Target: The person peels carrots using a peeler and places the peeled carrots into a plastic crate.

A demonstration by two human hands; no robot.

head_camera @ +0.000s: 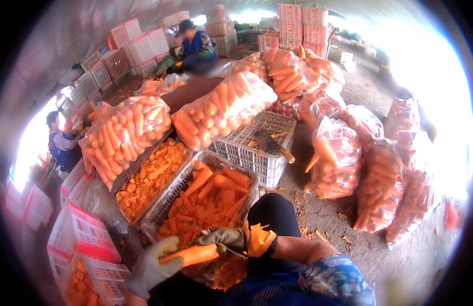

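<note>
My left hand, in a pale work glove, is closed around the lower end of a carrot. At the carrot's other end is my right hand, in a darker, dirty glove, with a thin metal tool showing beneath it, probably a peeler. Orange peel clings around my right wrist. Just beyond both hands, a plastic crate holds peeled carrots and carrot pieces. To its left stands a crate of carrot peelings. More peel lies between my knees.
An upturned white crate bears a cleaver with a wooden handle. Clear bags of carrots lie beyond; more bags stand at right. Pink-and-white crates are at left. Two people sit farther off, near stacked crates.
</note>
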